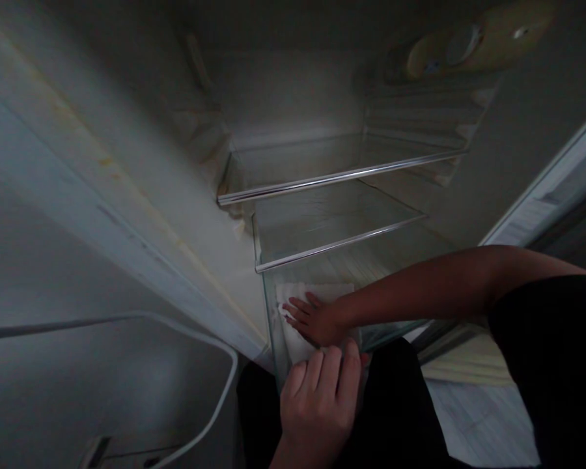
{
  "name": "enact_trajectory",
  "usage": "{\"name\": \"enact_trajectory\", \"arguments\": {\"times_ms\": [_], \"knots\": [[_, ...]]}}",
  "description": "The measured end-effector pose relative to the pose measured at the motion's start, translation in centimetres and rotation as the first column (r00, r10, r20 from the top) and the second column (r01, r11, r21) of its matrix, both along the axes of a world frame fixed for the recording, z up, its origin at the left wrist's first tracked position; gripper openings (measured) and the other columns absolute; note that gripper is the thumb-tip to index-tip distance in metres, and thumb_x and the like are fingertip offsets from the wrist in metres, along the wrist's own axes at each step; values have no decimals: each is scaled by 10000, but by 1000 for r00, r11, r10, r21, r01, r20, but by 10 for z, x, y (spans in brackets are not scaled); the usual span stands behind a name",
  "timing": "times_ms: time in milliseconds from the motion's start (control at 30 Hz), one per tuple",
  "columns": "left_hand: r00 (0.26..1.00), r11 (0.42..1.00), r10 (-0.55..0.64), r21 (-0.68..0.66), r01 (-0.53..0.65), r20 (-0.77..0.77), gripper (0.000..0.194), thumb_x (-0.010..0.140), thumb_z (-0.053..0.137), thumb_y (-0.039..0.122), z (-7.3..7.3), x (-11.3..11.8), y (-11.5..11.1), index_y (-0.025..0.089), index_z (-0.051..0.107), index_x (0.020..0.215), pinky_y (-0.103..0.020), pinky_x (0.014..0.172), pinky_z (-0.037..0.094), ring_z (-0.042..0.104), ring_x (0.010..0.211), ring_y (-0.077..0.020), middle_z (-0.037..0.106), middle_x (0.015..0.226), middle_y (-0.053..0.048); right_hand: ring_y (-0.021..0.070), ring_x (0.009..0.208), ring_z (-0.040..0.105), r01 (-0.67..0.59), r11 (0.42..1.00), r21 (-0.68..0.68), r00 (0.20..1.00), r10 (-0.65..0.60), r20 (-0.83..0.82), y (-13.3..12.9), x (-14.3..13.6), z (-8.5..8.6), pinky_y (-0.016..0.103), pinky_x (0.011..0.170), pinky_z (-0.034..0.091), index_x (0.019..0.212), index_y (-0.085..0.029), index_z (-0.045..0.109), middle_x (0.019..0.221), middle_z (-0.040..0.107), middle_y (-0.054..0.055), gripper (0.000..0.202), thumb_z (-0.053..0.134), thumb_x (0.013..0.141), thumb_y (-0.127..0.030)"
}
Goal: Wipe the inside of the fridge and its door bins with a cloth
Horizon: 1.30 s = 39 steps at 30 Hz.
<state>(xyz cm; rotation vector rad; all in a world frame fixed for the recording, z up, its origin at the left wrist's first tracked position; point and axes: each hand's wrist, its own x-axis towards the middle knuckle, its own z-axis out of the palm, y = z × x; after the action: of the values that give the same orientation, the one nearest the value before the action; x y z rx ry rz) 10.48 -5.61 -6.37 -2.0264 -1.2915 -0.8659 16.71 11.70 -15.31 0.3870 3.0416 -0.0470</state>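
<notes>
Inside a refrigerator, a white cloth lies on the lowest glass shelf. My right hand is spread flat on the cloth, fingers apart and pointing left. Nearer to me, my left hand has its fingers curled over the front of the same shelf, just below my right hand; its fingertips are hidden, and what they grip looks like the shelf's front edge.
Two more glass shelves with metal front trims sit above. A yellowish control housing is at the upper right. A white cable loops at the lower left. The door stands at the right.
</notes>
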Motion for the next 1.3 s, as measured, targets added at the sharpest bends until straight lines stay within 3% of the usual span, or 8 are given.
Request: {"name": "enact_trajectory", "arguments": {"times_ms": [133,300,467,700,800,967,1167,1300], "knots": [[1000,1000,10,25,-9,-8,184,907,708,244,0,1,0,152,704,1067,-361,622,257,504,630,-160,622,702,5,435,1539,41,-218,967,-132,964,235,125,28,43,20,737,1146,217,1637,-231,178,1675,9,158,947,664,824,-231],[1000,999,-2,39,3,-32,228,899,725,281,-2,-1,2,143,705,1080,-365,623,262,503,623,-152,615,703,12,453,1530,-54,-54,989,-141,942,97,320,72,104,38,691,1170,178,1645,-240,70,1659,-134,189,1241,814,655,-176],[999,998,-4,57,7,-51,249,901,723,298,-7,-3,3,139,706,1091,-370,622,264,498,615,-150,610,705,13,491,1512,-97,90,981,-170,923,-17,385,99,169,54,644,1201,109,1640,-147,112,1641,-162,244,1502,964,438,-434],[999,997,-12,77,16,-53,240,897,726,297,-7,-2,4,136,707,1073,-366,612,271,490,601,-144,585,691,21,503,1512,-59,118,980,-157,917,-47,396,108,242,70,596,1198,130,1611,-24,170,1621,-123,314,1562,964,287,-260],[998,996,-9,85,14,-62,245,902,719,307,-7,-2,4,137,704,1078,-366,603,272,493,602,-140,586,697,21,464,1521,-103,24,988,-153,900,45,433,100,236,76,565,1218,95,1624,-60,126,1629,-157,272,1571,965,304,-201],[998,996,-3,90,9,-69,261,891,735,315,-8,-3,3,140,703,1082,-368,608,280,500,599,-140,590,689,23,408,1526,-166,-192,947,-257,834,296,466,84,185,77,555,1242,-23,1624,-290,217,1670,-183,63,1513,950,306,-179],[998,995,-16,94,22,-60,230,899,726,286,-4,-3,4,139,704,1074,-366,629,286,512,606,-147,621,696,18,418,1519,-194,-415,873,-256,789,486,376,86,111,68,568,1225,-113,1620,-256,263,1673,-155,78,1474,977,338,-406],[999,994,-20,105,25,-48,209,906,715,257,-4,-3,5,133,702,1074,-360,631,288,510,617,-149,639,713,12,436,1528,-139,-515,846,-137,797,532,285,71,57,54,638,1217,18,1625,-225,253,1680,-102,107,1307,910,536,-526]]}}
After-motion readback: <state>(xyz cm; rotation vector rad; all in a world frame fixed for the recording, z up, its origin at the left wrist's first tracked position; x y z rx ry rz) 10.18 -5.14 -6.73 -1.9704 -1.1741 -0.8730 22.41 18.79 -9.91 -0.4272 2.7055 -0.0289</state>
